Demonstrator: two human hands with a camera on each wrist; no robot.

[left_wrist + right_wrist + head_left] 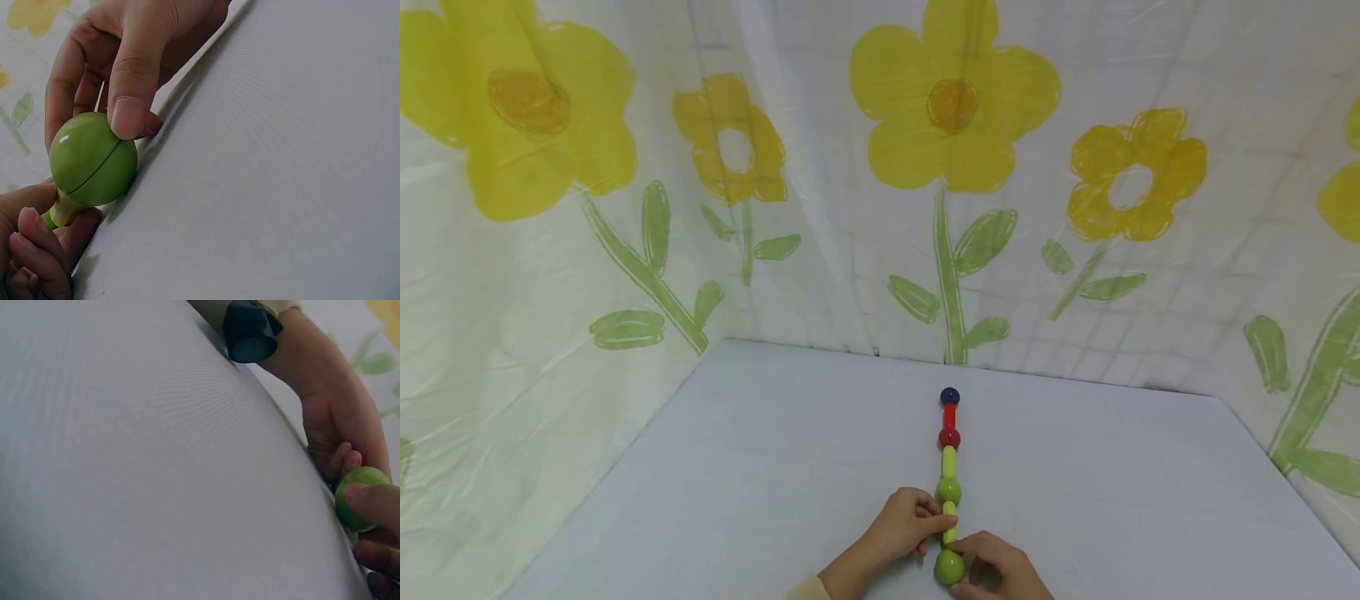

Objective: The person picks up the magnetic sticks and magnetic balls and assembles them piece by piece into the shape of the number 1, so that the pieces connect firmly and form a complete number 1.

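A straight line of balls and short rods lies on the white table point(760, 467), running away from me. At the near end is a green ball point(950, 568), which my right hand point(1003, 571) pinches between thumb and fingers. My left hand point(904, 525) pinches the yellow-green rod point(950, 523) just beyond that ball. Farther along come another green ball point(949, 490), a second yellow-green rod point(949, 462), a red ball point(949, 437), a red rod point(950, 415) and a dark blue ball point(950, 397). In the left wrist view the near green ball point(94, 159) meets the rod's end.
White cloth point(820, 208) with yellow flowers hangs behind the table and along its sides. The table's far edge point(1037, 373) lies a little beyond the blue ball. A dark wrist-worn device point(250, 334) sits on the left forearm in the right wrist view.
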